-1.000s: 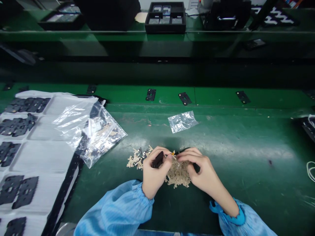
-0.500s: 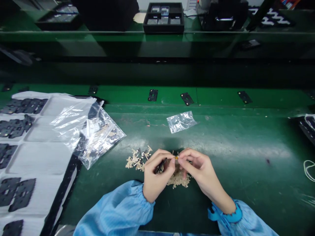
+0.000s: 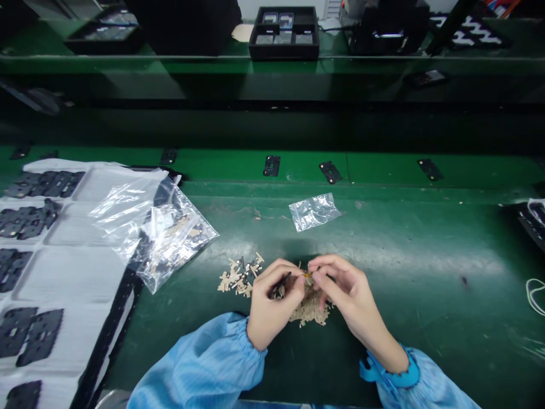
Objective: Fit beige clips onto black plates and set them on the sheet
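Observation:
My left hand (image 3: 272,309) is closed, thumb and forefinger pinching a small yellow piece (image 3: 307,275). A dark, thin object (image 3: 279,286) lies inside its curled fingers, its kind unclear. My right hand (image 3: 349,295) meets it from the other side, thumb and forefinger bent together at the yellow piece; what lies between these fingertips is too small to make out. Below both hands is a heap of tiny beige pieces (image 3: 310,314), partly covered by the fingers. Left of my left hand lies a looser pile of beige and black pieces (image 3: 239,277).
A clear zip bag (image 3: 315,212) lies beyond my hands, and a bag of small parts (image 3: 174,241) overlaps the white tray (image 3: 63,275) of black plates at left. Flat black parts, such as one plate (image 3: 271,166), lie on the green strip (image 3: 221,167). A black box (image 3: 284,51) stands on the shelf.
The black plates on the green strip have shifted right. My right fingers have moved slightly right and changed their bend; my left hand stays almost in place.

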Available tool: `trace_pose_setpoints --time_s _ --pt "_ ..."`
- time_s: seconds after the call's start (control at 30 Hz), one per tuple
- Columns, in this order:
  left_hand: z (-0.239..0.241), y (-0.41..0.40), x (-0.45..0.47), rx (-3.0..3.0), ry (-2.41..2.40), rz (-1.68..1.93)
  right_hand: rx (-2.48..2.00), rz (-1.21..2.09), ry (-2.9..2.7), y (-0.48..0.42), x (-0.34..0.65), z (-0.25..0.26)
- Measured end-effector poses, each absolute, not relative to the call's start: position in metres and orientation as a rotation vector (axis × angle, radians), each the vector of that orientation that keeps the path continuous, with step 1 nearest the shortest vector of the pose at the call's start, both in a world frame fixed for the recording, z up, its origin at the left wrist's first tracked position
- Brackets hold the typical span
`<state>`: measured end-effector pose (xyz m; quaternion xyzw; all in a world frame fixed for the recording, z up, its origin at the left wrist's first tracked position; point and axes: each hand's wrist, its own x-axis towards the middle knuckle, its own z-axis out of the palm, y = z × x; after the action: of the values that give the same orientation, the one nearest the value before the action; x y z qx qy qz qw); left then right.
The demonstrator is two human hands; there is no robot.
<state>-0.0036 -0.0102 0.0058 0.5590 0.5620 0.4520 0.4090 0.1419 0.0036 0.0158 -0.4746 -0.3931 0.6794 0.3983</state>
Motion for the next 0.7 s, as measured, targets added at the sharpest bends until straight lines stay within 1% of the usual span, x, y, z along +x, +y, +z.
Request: trace_pose_setpoints --time_s 0.23,0.47,0.7 --pt "0.0077 -0.0086 -0.0032 1.393 1.353 1.054 -1.19 1.74 -1.149 0.0057 0.1476 0.0156" --pt "0.0124 -0.0073 -0.0092 1.297 1.219 1.023 -1.137 1.874 -1.041 0.0078 0.148 0.018" --pt "0.0092 -0.0068 -0.0072 1.328 1.256 1.079 -1.068 1.914 -1.02 0.0062 0.1474 0.0157"
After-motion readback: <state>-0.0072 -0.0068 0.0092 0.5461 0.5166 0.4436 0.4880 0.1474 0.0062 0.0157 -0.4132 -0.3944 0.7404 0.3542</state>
